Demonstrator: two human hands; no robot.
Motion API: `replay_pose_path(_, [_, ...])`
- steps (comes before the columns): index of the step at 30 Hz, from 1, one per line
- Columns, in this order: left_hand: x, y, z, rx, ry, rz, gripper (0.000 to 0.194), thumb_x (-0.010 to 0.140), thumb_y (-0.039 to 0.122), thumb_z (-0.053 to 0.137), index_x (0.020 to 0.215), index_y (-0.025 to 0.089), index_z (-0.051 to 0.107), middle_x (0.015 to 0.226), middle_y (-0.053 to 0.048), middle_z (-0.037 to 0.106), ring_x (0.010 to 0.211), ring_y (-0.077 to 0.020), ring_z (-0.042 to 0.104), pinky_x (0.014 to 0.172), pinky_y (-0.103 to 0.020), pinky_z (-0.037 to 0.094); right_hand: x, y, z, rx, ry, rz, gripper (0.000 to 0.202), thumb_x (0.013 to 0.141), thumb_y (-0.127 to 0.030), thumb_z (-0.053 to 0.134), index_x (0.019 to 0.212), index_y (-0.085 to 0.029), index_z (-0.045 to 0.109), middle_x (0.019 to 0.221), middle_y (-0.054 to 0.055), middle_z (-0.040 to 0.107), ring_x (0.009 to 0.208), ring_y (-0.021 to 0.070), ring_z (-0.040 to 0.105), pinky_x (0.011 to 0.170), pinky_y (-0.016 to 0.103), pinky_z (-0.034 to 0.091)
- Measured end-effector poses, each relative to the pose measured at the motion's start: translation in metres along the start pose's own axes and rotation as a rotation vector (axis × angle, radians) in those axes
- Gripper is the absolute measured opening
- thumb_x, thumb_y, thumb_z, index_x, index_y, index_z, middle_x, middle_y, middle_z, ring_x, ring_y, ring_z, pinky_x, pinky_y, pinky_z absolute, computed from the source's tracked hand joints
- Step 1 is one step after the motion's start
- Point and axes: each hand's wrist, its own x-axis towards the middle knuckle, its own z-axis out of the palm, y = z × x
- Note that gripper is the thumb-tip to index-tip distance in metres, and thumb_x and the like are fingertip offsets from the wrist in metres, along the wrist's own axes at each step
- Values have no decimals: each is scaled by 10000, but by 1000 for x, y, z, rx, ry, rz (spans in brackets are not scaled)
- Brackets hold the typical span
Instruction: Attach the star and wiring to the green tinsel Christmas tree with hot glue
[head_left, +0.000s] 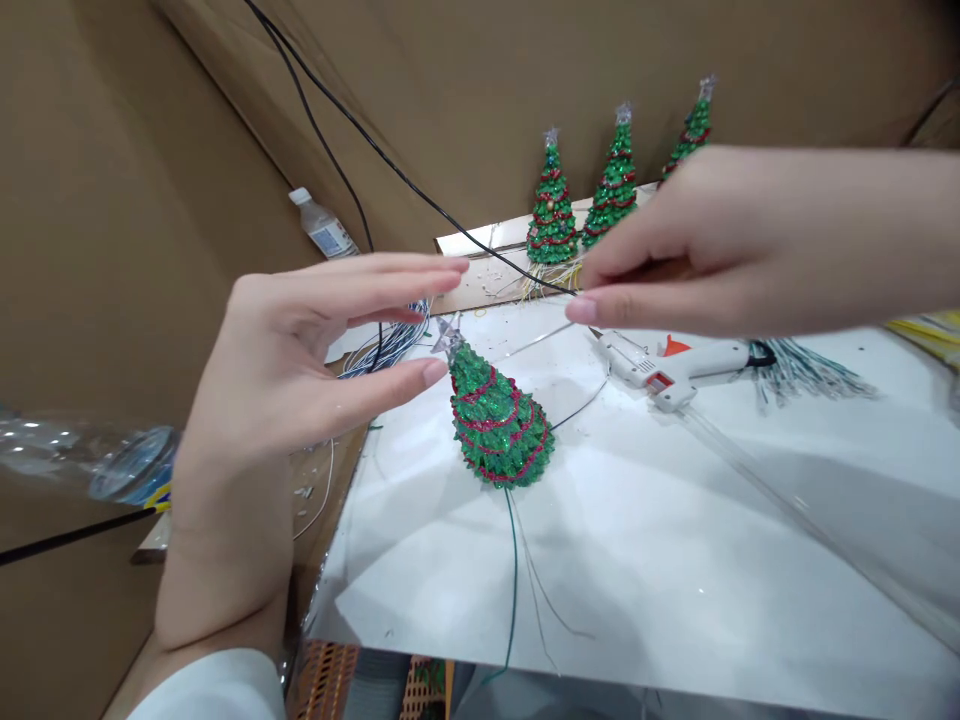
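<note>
A small green Christmas tree with red garlands lies tilted on the white tabletop, a clear star at its tip and thin green and pale wires running from its base. Around the star, my left hand has its fingers and thumb apart; the thumb tip is beside the star, and contact is unclear. My right hand is closed in a pinch above the nozzle of a white glue gun. A thin pale strand and a black cable reach its fingertips, but what it grips is hidden.
Three similar trees stand at the back, partly behind my right hand. A small bottle, bundled wires, and a large clear bottle are leftward. More wire bundles lie right. A clear rod crosses the tabletop.
</note>
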Motion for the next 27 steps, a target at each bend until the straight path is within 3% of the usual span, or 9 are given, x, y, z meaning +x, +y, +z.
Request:
replay_pose_path(2, [-1,9,3,-2,129,27,385,711,130,752,1035,332,711,1121,12,698,1054,-254,644,821,-404,584,-5,-5,-2,-77,-94,-194,781,720,-730,138,469,-101,527,494,-81,420,495,-24,393,523,307,214])
replay_pose_path(4, [-4,16,6,63,178,84,360,696,144,769,998,336,721,1045,6,707,960,-226,665,804,-383,578,-15,-6,2,-29,-62,-309,676,805,-704,327,475,-134,482,482,-66,419,469,-2,365,480,281,211])
replay_pose_path(7, [-7,19,11,231,155,238,291,668,171,792,929,275,718,971,-35,691,872,-209,654,745,-359,564,-29,-6,12,156,-28,-354,583,895,-599,396,510,-164,442,464,-38,354,443,34,318,408,258,223])
replay_pose_path(12, [-10,17,17,394,133,439,141,728,157,735,830,214,656,833,-37,668,744,-182,613,662,-349,523,-41,-11,22,341,-40,-301,489,921,-483,421,542,-174,447,488,-32,261,429,53,240,356,242,174])
replay_pose_path(19, [-13,20,15,391,141,450,83,785,134,677,796,210,645,796,-20,669,709,-155,608,657,-326,509,-44,-13,23,340,-36,-300,435,916,-436,448,588,-166,538,503,-40,295,442,48,272,371,219,208])
replay_pose_path(27, [-15,21,7,298,99,400,131,754,116,706,802,234,673,769,-22,672,691,-171,607,647,-344,483,-48,-18,17,169,222,-489,265,884,-320,548,670,-182,618,524,-52,495,472,36,422,445,176,340])
